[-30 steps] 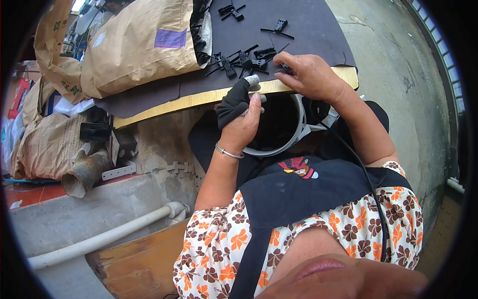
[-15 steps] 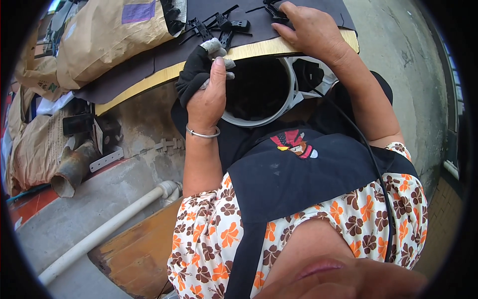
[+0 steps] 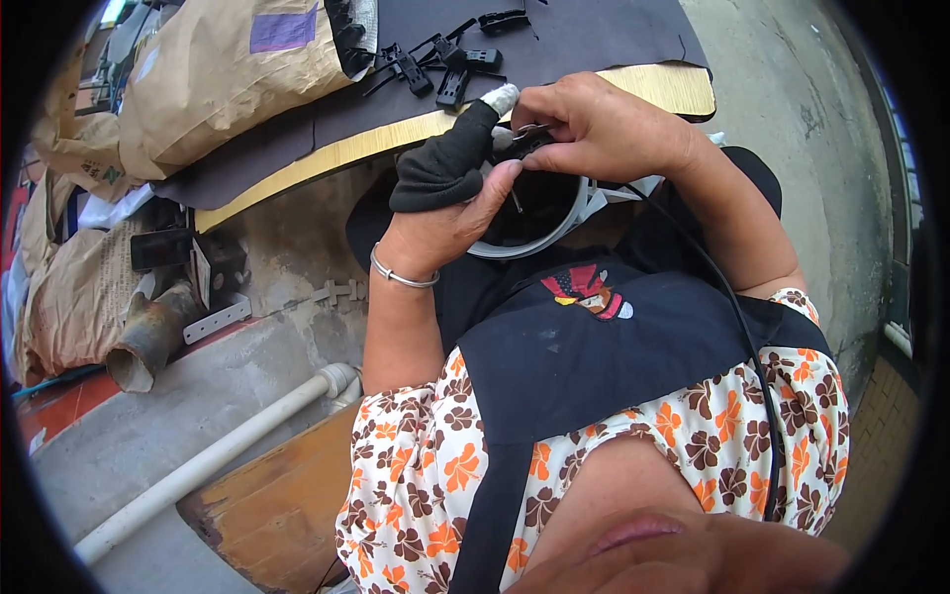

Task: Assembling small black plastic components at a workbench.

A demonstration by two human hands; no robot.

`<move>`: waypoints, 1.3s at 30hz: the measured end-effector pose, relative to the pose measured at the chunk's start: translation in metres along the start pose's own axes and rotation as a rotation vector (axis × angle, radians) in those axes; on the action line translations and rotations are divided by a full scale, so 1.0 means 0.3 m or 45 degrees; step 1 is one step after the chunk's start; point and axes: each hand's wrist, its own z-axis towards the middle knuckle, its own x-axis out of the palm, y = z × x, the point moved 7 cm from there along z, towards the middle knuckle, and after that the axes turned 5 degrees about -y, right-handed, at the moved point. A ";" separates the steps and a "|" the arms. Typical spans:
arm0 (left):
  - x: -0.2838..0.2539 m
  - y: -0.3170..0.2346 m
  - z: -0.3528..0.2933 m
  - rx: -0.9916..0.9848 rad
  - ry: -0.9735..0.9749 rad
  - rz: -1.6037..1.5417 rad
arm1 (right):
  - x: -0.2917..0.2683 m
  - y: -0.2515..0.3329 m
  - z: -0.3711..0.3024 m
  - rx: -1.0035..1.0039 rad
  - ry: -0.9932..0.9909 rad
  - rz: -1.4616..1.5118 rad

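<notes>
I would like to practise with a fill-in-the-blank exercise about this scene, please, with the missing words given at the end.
1. The right hand holds a small part coloured ____.
2. The left hand wears a dark ____.
3. A metal bracelet circles the ____ wrist.
4. The flowers on the shirt are orange and ____.

Missing words: black; glove; left; brown.

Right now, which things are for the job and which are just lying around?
For the job:
small black part, held by left hand and right hand
black parts on the table
maybe the white-rimmed bucket below

Seemingly just lying around:
rusty pipe
white strip with holes
wooden board
</notes>
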 end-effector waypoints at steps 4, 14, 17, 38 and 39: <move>0.005 0.039 -0.017 -0.133 -0.138 -0.130 | -0.003 0.006 0.011 -0.012 -0.079 0.015; 0.030 0.008 -0.023 -0.341 -0.202 -0.562 | 0.011 0.022 0.003 -0.128 -0.501 0.014; 0.037 0.015 -0.018 -0.257 -0.248 -0.346 | 0.035 -0.043 0.028 0.086 -0.350 0.282; 0.014 -0.037 -0.026 0.047 -0.439 0.292 | 0.095 -0.047 0.034 0.103 -0.203 0.450; 0.004 -0.025 -0.019 -0.036 -0.474 0.063 | 0.067 -0.042 0.032 0.109 -0.171 0.395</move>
